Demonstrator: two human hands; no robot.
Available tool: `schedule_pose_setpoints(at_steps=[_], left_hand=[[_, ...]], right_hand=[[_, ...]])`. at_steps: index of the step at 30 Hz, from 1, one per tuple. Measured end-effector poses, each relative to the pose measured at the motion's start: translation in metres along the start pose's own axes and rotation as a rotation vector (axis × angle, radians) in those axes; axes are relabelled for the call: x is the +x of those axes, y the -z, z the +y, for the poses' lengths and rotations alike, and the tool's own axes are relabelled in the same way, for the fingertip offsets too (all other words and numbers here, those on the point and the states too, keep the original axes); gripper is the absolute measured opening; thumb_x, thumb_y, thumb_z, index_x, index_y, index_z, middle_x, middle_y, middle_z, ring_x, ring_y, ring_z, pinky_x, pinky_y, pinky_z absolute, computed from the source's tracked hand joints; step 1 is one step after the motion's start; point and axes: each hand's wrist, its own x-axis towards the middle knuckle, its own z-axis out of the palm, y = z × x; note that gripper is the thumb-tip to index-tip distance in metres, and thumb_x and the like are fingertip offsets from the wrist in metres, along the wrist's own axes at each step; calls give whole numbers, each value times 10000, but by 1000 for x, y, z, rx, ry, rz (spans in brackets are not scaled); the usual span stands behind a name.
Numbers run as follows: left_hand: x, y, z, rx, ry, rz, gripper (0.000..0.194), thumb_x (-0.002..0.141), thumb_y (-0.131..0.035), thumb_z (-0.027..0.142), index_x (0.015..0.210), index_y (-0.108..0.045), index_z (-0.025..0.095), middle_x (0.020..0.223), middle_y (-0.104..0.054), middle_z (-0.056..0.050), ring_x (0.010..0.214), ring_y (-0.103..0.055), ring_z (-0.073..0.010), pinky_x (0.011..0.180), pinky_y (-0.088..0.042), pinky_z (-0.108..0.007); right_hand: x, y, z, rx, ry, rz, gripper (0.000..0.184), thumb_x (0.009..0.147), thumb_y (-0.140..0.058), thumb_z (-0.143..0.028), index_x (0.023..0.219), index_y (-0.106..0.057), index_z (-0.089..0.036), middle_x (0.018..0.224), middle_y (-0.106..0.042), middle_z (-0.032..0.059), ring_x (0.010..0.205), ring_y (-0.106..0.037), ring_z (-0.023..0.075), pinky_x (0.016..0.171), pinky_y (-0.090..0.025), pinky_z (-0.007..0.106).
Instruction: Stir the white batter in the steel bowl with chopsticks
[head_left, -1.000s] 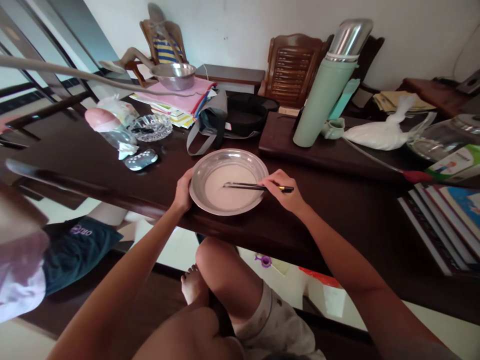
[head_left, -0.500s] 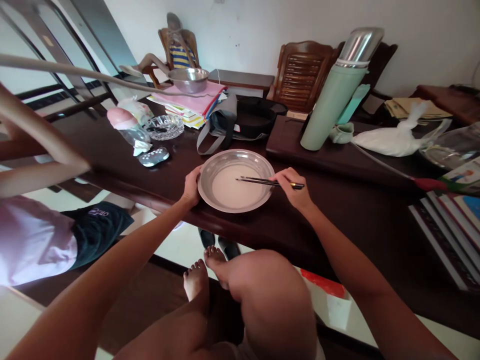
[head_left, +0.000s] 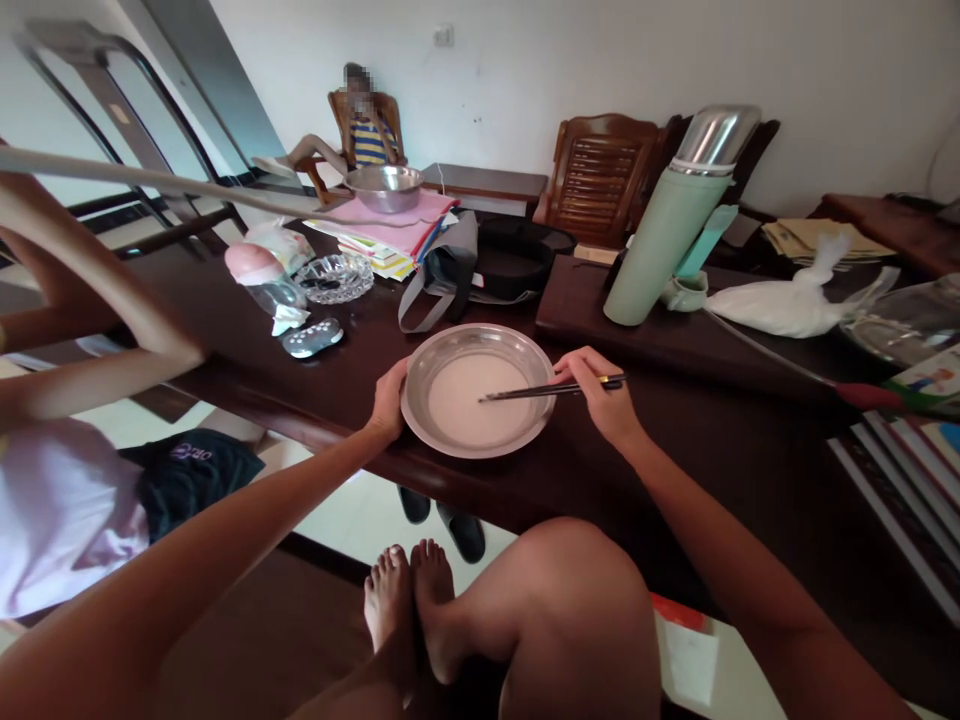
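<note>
A shallow metal basin [head_left: 417, 425] stands on the dark table near its front edge. Pale, milky liquid [head_left: 457, 405] covers its bottom. My left hand [head_left: 390, 400] grips the basin's left rim, fingers around the outside. In my right hand [head_left: 600, 395], at the basin's right side, is a pair of dark chopsticks [head_left: 532, 392]. They slant over the right rim, and their tips reach into the liquid near the middle.
Behind the basin lie a grey and black bag [head_left: 517, 255], a glass ashtray [head_left: 337, 278] and a game controller [head_left: 313, 338]. A green thermos [head_left: 667, 240] and a tied white bag [head_left: 780, 303] stand right. Another person's arm [head_left: 97, 260] rests on the table's left; someone sits behind.
The chopstick tips have shifted within the liquid, slightly toward me. My right hand has moved along with them. My view has tilted up a little, so the whole scene sits lower.
</note>
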Motion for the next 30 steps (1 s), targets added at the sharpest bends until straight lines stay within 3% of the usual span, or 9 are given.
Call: schedule_pose_setpoints(at_steps=[2,5,8,11,13,18,22,25,30], left_hand=[[-1,1,4,-31,-1,-13,413,824,-503,406,1079,-724,167,1208,-736,-95,1165,-627,-286,1098,-428,-441],[-3,2,13,-62,47,-12,383,856,-478,393,1044,-732,176,1203,-741,-86,1164,-627,-289,1097,-435,-450],[-5,3,23,-71,77,-35,390,867,-476,388,1060,-733,167,1192,-744,-85,1162,-624,-286,1109,-426,-441],[-6,4,28,-89,108,-33,425,884,-450,401,1068,-728,137,1237,-722,-106,1202,-602,-293,1120,-412,-434],[-6,3,30,-107,144,-33,432,888,-450,420,1060,-731,141,1229,-724,-105,1199,-605,-297,1107,-422,-430],[-8,3,34,-204,191,-76,444,841,-517,471,1047,-743,149,1165,-744,-100,1190,-609,-312,1047,-463,-415],[-10,3,36,-295,304,-73,522,777,-589,514,1102,-731,131,1130,-754,-111,1136,-639,-325,977,-495,-407],[-10,2,36,-316,344,-54,548,746,-612,522,1099,-738,123,1125,-756,-121,1108,-653,-327,969,-496,-394],[-13,1,37,-336,391,9,541,719,-636,480,1107,-755,123,1102,-768,-102,1059,-666,-313,934,-502,-360]], right_hand=[[3,-1,-5,50,-47,-60,340,961,-530,-507,844,-669,-220,668,-713,5,639,-672,168,640,-516,302],[8,-6,-9,89,-63,-186,299,916,-611,-499,878,-686,-211,801,-750,28,751,-690,171,692,-524,295],[13,-11,-4,160,-115,-120,288,898,-636,-496,889,-666,-210,695,-723,10,631,-637,146,565,-463,253],[17,-15,4,279,-137,-6,351,937,-549,-546,863,-630,-212,494,-613,-31,438,-475,109,440,-327,232],[19,-17,8,339,-146,-29,372,923,-555,-580,873,-613,-217,467,-590,-43,406,-422,98,421,-297,229],[24,-12,15,290,-109,-118,371,758,-814,-448,946,-580,-231,600,-671,-47,523,-550,101,502,-415,223],[22,-3,26,310,-114,46,264,864,-719,-419,925,-525,-251,537,-627,-79,467,-494,84,451,-372,194],[17,-5,31,389,-131,20,261,866,-723,-401,881,-506,-256,542,-660,-74,400,-447,79,389,-320,187],[14,-9,29,313,-59,-5,250,913,-671,-409,780,-594,-212,707,-750,13,502,-548,85,470,-425,214]])
